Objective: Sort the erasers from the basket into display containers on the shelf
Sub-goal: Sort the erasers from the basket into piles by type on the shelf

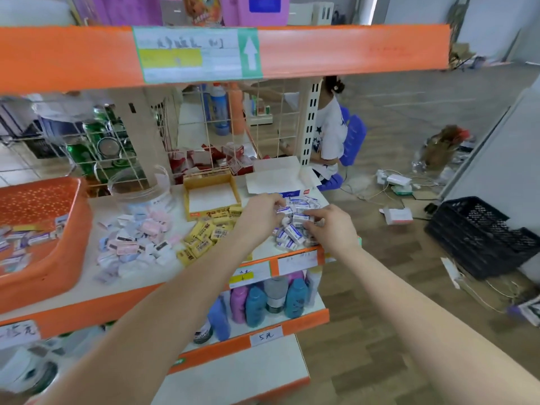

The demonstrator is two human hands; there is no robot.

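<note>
on the shelf [96, 283], just right of the yellow box [201, 214], blue-and-white erasers [287, 239] are heaped; some are pinched in the curled fingers of the left hand [261, 213] and the right hand [331, 226]. yellow erasers [201, 239] are piled before the box and pastel erasers [137, 242] to its left. farther left, more erasers are held in the orange basket [58, 258].
</note>
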